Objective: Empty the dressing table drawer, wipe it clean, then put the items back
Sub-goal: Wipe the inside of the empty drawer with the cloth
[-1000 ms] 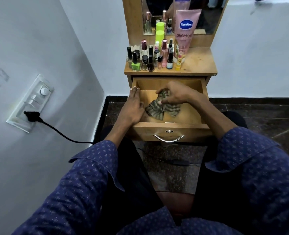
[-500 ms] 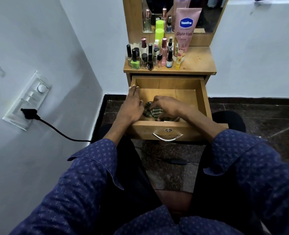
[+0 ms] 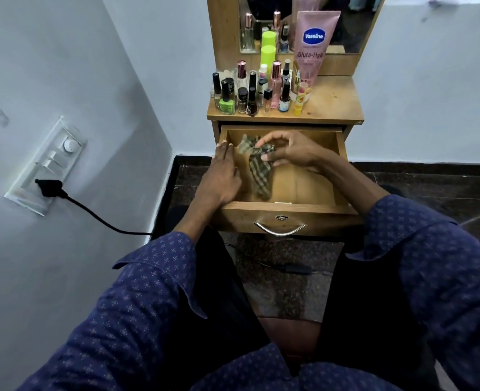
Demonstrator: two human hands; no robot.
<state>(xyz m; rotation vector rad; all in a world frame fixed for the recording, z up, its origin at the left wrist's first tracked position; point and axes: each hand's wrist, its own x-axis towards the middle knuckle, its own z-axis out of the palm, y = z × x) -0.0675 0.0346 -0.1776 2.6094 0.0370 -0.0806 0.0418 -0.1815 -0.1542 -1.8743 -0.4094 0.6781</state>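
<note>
The drawer is sticking out of the dressing table, pulled toward the person, and no bottles are showing inside it. The right hand is pinching a striped cloth between its thumb and fingertips, near the back left part of the drawer. The cloth is hanging down from that pinch and trailing toward the front of the drawer, so its long way is running from back to front, with the loose end lying on the wooden floor of the drawer. The left hand is resting flat, fingers straight, on the left side wall of the drawer, just beside the cloth, and it is gripping nothing. It looks like it is keeping the drawer steady. The bare wood that may need wiping is lying mostly to the right of the cloth and toward the front, under the right wrist. So the right hand is the one that is doing the wiping, and I think the next rub is likely going across to the right or down toward the front edge. All the little bottles and the big pink tube are standing on the table top, behind the drawer, waiting to go back in.
</note>
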